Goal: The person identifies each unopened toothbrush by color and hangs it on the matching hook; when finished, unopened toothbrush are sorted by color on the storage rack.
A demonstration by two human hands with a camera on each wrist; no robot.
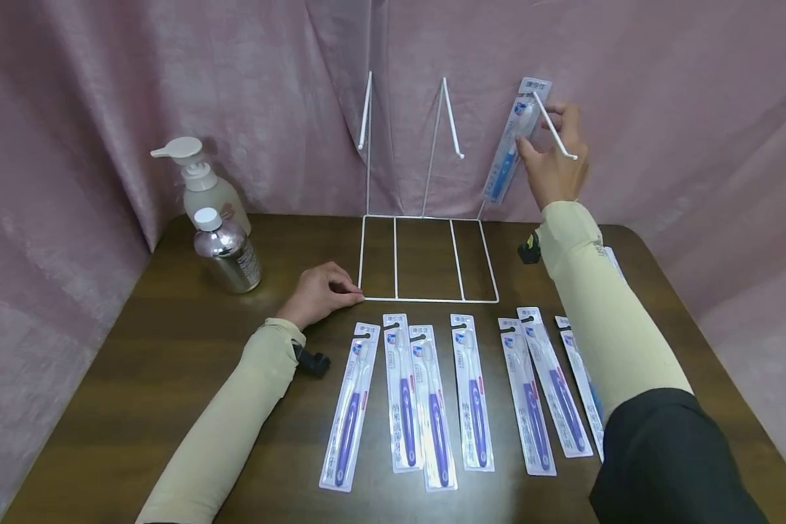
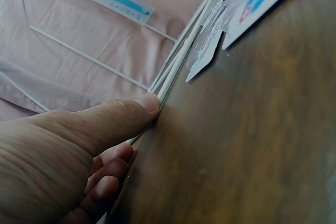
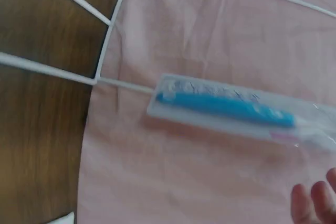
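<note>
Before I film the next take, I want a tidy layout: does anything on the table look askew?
Mostly neat. Two packs break the row: the third toothbrush pack sits lower than its neighbours, overlapping the second pack, and two right-side packs overlap at their tops.

1. Blue toothbrush pack (image 1: 512,142): clear blister on a white card, hanging nearly upright with its top hole on the rightmost hook.
2. White wire display rack (image 1: 426,298): base flat on the table, three hooks raised.
</note>
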